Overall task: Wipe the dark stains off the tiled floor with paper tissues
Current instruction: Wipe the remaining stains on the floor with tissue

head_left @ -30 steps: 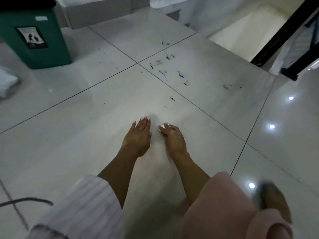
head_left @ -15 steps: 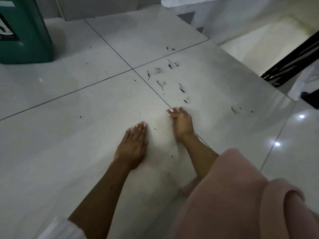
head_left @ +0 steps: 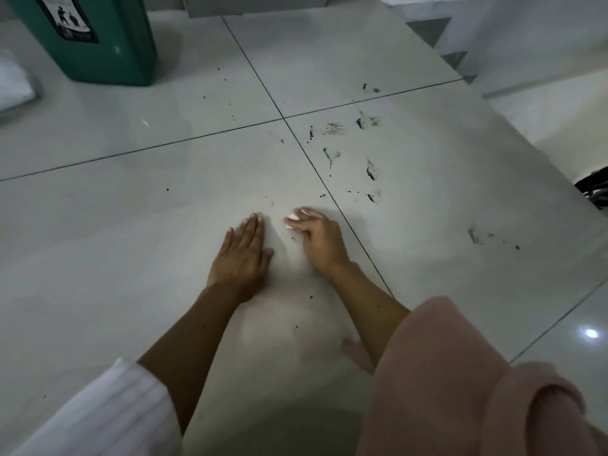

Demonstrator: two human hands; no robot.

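Dark stains (head_left: 370, 169) streak the tile in the upper right of centre, and the wiping is under way just below them.

Right hand (head_left: 320, 236) is curled round a small white paper tissue (head_left: 291, 222), pressed to the tiled floor (head_left: 131, 225) at mid-frame; left hand (head_left: 241, 258) lies flat beside it, fingers straight, bracing. Best bet: press firmly, sweep up and right across the grout line into the streaks, and turn the wad to a clean face. Small specks sit near the wrists too. The green bin (head_left: 105, 41), upper left, has a label with figures; no writing readable.
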